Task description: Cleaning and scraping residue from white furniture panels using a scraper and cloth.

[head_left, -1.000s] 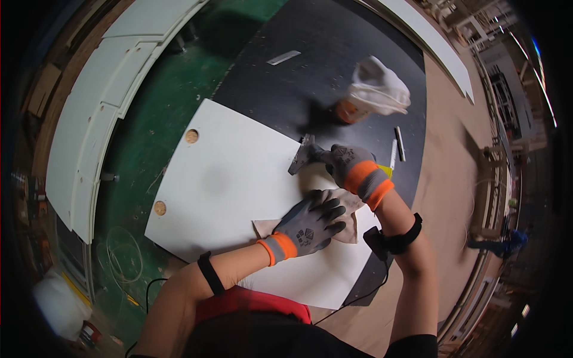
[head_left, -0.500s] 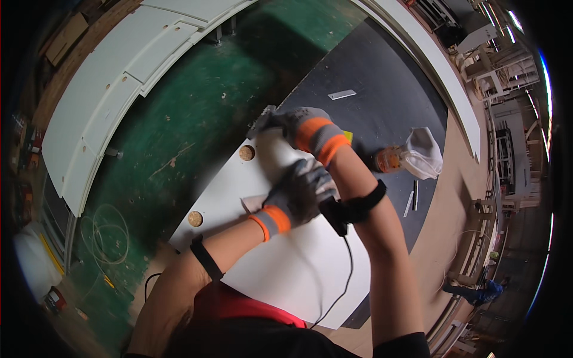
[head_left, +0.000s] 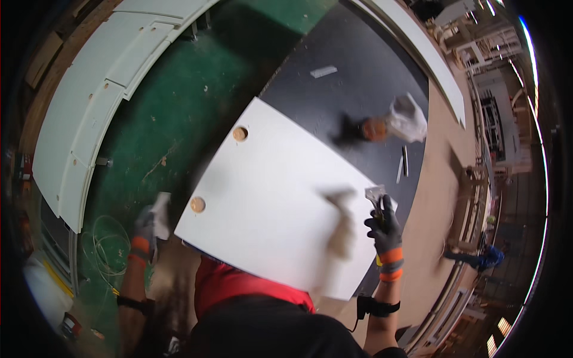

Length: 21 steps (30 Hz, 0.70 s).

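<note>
A white panel (head_left: 280, 191) with two round holes showing bare chipboard, the upper hole (head_left: 240, 133) and the lower hole (head_left: 197, 204), lies in front of me. My right hand (head_left: 385, 230), gloved in grey and orange, is closed around a small hand tool (head_left: 375, 192) with a flat, shiny head, over the panel's right edge. Off the panel's left side, my left hand (head_left: 145, 230), in a matching glove, is blurred by motion. It grips a whitish cloth-like piece (head_left: 161, 218), whose material I cannot make out. A blurred arm shadow crosses the panel.
Beyond the panel, a black sheet (head_left: 334, 36) bears an orange power tool (head_left: 374, 129) with a white bag (head_left: 409, 119), a light strip (head_left: 323, 72) and thin rods (head_left: 406, 161). White panels (head_left: 107, 77) stand at left above the green floor (head_left: 173, 113). A person (head_left: 489, 256) is far right.
Both hands have left the panel's upper part and moved apart: the left out past the left edge with the whitish piece, the right down to the right edge with the tool.
</note>
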Each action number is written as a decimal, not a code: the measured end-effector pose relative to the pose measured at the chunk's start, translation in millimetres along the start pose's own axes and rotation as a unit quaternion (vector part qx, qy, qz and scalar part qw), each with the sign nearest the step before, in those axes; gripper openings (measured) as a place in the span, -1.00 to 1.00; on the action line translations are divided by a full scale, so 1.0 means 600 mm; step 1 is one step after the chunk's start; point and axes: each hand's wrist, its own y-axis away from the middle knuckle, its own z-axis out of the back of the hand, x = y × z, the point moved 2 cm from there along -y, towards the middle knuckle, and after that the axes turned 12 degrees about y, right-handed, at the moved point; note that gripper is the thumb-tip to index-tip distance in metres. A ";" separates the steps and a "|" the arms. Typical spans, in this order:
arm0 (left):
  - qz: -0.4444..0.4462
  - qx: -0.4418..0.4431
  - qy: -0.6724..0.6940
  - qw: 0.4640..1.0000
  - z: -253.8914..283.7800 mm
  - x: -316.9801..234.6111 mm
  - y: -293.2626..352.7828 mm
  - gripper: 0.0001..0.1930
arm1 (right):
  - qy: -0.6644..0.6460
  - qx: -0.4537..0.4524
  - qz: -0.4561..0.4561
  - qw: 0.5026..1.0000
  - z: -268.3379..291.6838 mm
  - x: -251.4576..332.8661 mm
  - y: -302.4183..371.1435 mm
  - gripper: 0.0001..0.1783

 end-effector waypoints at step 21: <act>-0.360 -0.165 0.041 0.917 -0.057 -0.167 0.231 -0.60 | 0.047 0.042 -0.319 0.946 0.238 -0.310 0.353 -0.50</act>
